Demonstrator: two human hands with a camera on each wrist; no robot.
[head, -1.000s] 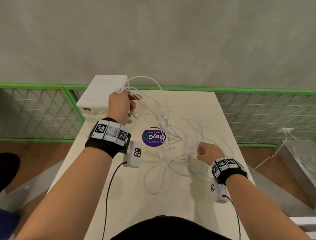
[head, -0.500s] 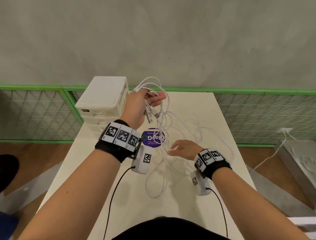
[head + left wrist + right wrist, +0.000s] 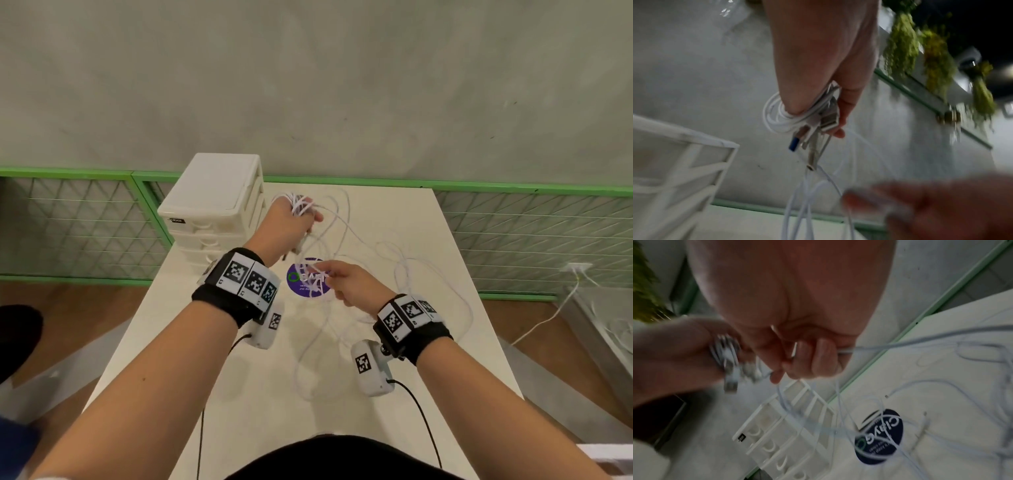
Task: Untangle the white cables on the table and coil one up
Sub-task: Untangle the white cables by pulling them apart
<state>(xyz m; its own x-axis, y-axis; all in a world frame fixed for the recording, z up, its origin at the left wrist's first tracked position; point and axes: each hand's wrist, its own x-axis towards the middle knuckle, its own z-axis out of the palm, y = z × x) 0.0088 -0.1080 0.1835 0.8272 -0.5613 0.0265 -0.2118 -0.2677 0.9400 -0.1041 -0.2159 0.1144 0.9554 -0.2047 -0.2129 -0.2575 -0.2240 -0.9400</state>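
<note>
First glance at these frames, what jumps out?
The tangle of white cables sprawls over the middle of the table, crossing the purple sticker. The left hand is raised near the white drawer unit, gripping a bunch of cable with USB plugs hanging from it. The right hand pinches a strand over the sticker.

Left hand (image 3: 291, 222) raised, fingers curled round wound white cable turns (image 3: 299, 205). Right hand (image 3: 352, 282) lower, fingers pinching a strand; forearms extended.
</note>
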